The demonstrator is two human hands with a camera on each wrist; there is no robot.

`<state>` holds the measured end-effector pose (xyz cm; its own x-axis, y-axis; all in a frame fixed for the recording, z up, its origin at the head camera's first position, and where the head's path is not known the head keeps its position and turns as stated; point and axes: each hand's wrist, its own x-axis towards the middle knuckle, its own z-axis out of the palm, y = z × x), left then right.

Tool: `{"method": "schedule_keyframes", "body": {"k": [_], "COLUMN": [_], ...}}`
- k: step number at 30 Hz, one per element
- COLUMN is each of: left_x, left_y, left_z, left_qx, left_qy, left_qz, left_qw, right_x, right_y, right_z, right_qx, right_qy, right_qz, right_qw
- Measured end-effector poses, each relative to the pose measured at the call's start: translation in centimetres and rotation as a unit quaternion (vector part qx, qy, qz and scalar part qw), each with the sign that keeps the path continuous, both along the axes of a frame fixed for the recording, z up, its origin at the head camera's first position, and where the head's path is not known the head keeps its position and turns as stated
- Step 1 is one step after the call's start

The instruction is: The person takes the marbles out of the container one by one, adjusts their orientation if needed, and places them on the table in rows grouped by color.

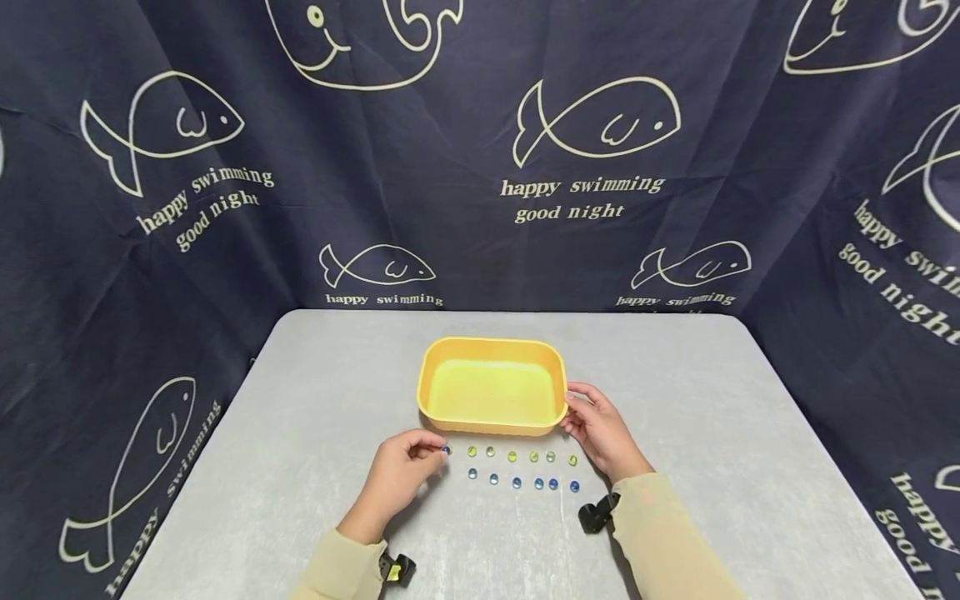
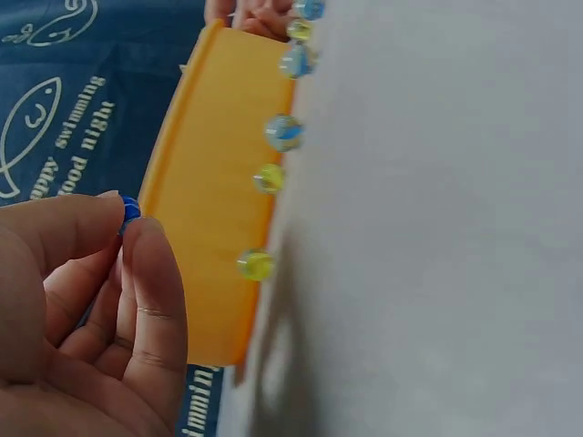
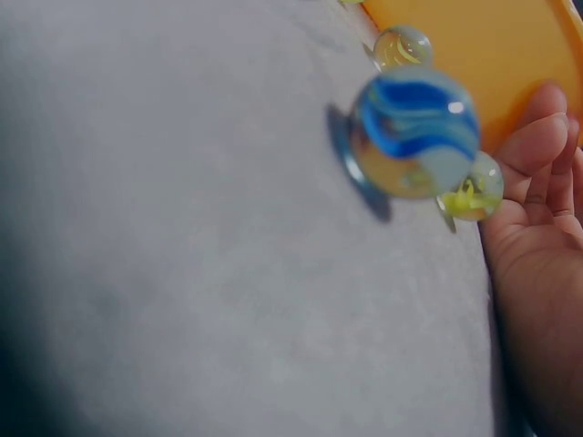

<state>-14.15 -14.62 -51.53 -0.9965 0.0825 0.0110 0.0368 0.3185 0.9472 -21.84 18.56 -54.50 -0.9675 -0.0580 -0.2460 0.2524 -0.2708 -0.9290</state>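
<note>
Between its thumb and index finger, my left hand (image 1: 401,475) pinches a blue marble (image 2: 130,214), just left of the marble rows. At the right end of a yellow plastic bin (image 1: 493,428), my right hand (image 1: 606,432) grips the wall by the near corner; some of its fingers are hidden. In front of the bin lie two rows of glass marbles. The row nearer the bin has yellow-green marbles (image 1: 512,457); the row nearer me has blue marbles (image 1: 517,483). A blue-swirled marble (image 3: 414,132) looms large in the right wrist view.
The bin stands on a grey table (image 1: 337,375), its inside showing no contents. A dark blue curtain (image 1: 480,250) with fish drawings hangs behind the table and along both sides. Each wrist wears a small black camera mount (image 1: 596,515).
</note>
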Motion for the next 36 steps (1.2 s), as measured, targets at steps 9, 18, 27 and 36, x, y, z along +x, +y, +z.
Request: {"method": "schedule_keyframes", "body": {"k": [9,18,27,36], "left_x": [-0.1,-0.2,-0.1,-0.1], "left_y": [-0.5,-0.6,-0.4,-0.4], "left_z": [-1.4,-2.5,-3.5,-3.8], "left_qx": [-0.004,-0.01,-0.057,-0.09], "left_qy": [-0.031,-0.025,0.009,0.041], "left_qz": [-0.015,-0.008,0.008,0.004], "left_qw": [0.9994,0.9996,0.9983,0.9951], "right_x": [0.0,-0.1,0.0,0.1], "right_y": [-0.1,0.0,0.2,0.2], "right_z": [0.0,0.1,0.0,0.1], "right_qx": [0.008,0.004,0.001,-0.002], "right_qy": [-0.002,-0.001,-0.003,0.0], "right_qz": [0.003,0.006,0.006,0.011], "right_qw": [1.0,1.0,1.0,0.9999]}}
